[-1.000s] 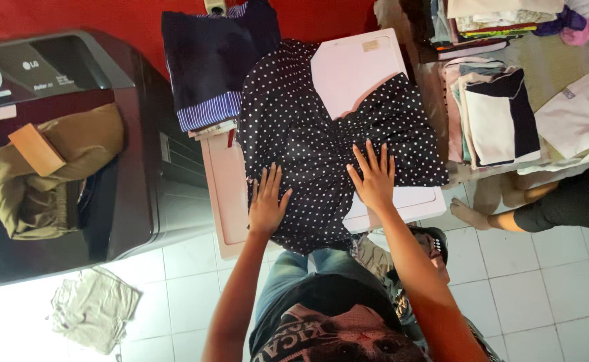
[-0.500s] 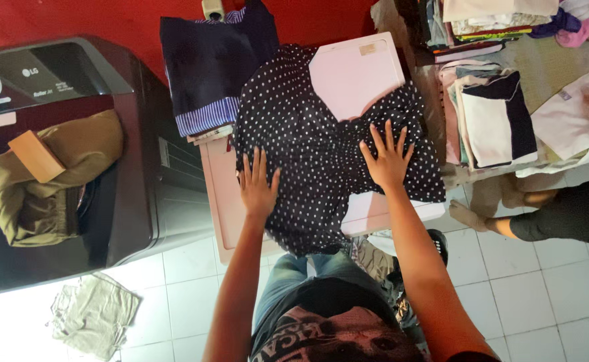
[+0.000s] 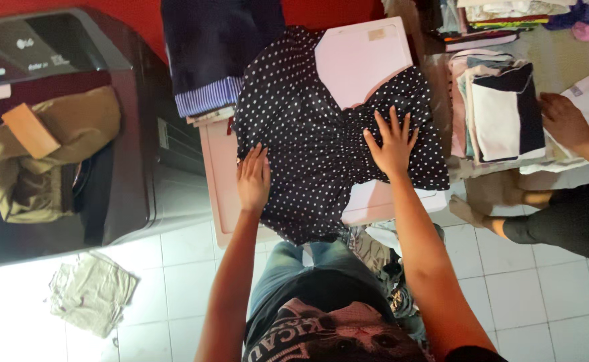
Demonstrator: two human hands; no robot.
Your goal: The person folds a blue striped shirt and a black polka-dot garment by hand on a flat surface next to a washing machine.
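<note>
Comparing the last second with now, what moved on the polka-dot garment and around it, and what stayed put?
The left hand slid outward to the left edge of the dotted garment; the right hand slid up and right across it, fingers spread. Both lie flat on the cloth and grip nothing. Another person's hand has come onto the folded clothes at right. The garment stays spread on the white board; the folded navy piece is unmoved.

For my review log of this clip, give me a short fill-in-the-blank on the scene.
1. Both hands, left hand and right hand, press flat on a dark garment patterned with white ____.
2. The garment lies on a pale ____ board.
3. The floor is covered in white ____.

Missing words: dots; pink; tiles
</note>
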